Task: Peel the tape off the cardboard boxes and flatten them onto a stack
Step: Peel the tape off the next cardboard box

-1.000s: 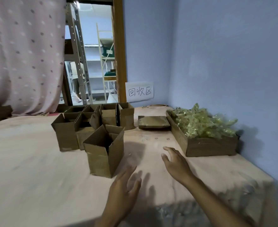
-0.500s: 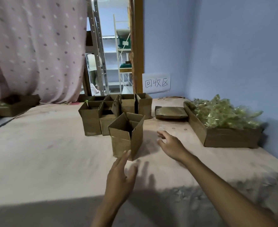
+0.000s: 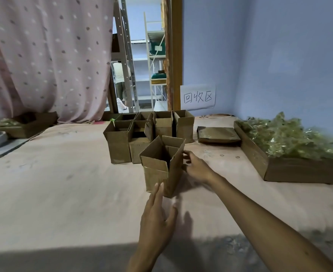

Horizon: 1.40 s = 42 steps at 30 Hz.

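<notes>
Near the middle of the table [image 3: 63, 183], at 12 o'clock from the left hand [image 3: 155, 214]: a small open cardboard box [image 3: 157, 173], upright, top flaps raised, one corner turned toward the camera. Left hand on edge, fingers straight and close together, thumb spread toward 3 o'clock, holding nothing; fingertips overlapping the box's lower corner in the view, contact impossible to tell. At 3 o'clock of the box, the right hand [image 3: 198, 167], fingers loosely bent and spread, tips at the box's right wall, touching or just short of it; no firm grip visible.

At 12 o'clock of that box, a tight cluster of open boxes [image 3: 120, 146], flaps up, touching one another. At 2 o'clock, a low stack of flattened cardboard [image 3: 217, 134], lying flat, apart from the cluster. Farther toward 3 o'clock, along the blue wall, a long shallow carton [image 3: 299, 170] heaped with crumpled clear tape [image 3: 291, 138]. At 12 o'clock on the wall, a paper sign [image 3: 198, 97] with handwritten characters. At 10 o'clock, a dotted pink curtain [image 3: 43, 55], and below it a second carton [image 3: 30, 126] at the table's far edge.
</notes>
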Motion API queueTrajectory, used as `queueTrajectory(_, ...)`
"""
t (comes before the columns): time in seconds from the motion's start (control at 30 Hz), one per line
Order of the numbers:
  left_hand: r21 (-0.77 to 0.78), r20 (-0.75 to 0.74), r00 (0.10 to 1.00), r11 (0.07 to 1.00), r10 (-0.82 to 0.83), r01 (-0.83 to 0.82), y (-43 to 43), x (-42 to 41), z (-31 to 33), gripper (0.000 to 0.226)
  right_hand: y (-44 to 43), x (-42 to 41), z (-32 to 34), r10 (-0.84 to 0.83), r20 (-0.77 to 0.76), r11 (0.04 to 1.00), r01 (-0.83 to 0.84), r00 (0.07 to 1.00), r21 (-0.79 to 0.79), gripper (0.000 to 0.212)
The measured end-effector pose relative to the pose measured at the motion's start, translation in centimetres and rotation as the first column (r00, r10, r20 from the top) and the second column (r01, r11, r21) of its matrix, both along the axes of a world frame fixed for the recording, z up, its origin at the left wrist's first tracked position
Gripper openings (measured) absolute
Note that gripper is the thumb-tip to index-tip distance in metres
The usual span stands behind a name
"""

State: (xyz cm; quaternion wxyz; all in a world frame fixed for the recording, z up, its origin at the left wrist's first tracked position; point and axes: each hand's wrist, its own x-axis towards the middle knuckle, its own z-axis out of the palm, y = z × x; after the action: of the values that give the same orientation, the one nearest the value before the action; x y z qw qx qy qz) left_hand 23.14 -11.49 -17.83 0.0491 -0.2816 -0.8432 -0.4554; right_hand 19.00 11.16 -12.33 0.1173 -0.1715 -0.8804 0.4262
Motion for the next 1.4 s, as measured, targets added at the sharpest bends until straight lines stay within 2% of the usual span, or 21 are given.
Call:
queueTrajectory(0.43, 0.029, 0.078, 0.996, 0.999, 0.033, -0.035, 0.5, -1.9, -1.5, 0.089, -0.6, 1.5, -0.7, -0.010, -0.107, 1.000, 0.010, 0.994, -0.007, 0.052)
queueTrajectory(0.73, 0.174, 0.150, 0.989, 0.984, 0.002, -0.028, 0.5, -1.6, -0.6, 0.091, -0.8, 6.9, -1.0, -0.065, -0.254, 0.997, 0.072, 0.965, 0.018, 0.052)
queueTrajectory(0.83, 0.243, 0.175, 0.982, 0.970, -0.066, 0.022, 1.8, -1.2, -0.2, 0.087, -0.7, 9.4, -1.3, -0.095, -0.298, 0.994, 0.108, 0.950, 0.028, 0.057)
queueTrajectory(0.97, 0.265, 0.167, 0.974, 0.959, -0.151, 0.103, 3.2, -0.5, 0.1, 0.085, -0.2, 13.1, -2.1, -0.197, -0.348, 0.978, 0.206, 0.917, -0.012, 0.053)
queueTrajectory(1.17, 0.236, 0.151, 0.956, 0.948, -0.253, 0.214, 4.4, 0.5, -0.8, 0.084, 1.0, 17.0, -4.3, -0.282, -0.331, 0.959, 0.278, 0.900, -0.060, 0.047)
queueTrajectory(1.4, 0.195, 0.115, 0.952, 0.946, -0.283, 0.258, 4.6, 0.6, -1.3, 0.087, 0.8, 17.4, -5.2, -0.340, -0.353, 0.939, 0.335, 0.872, -0.078, 0.043)
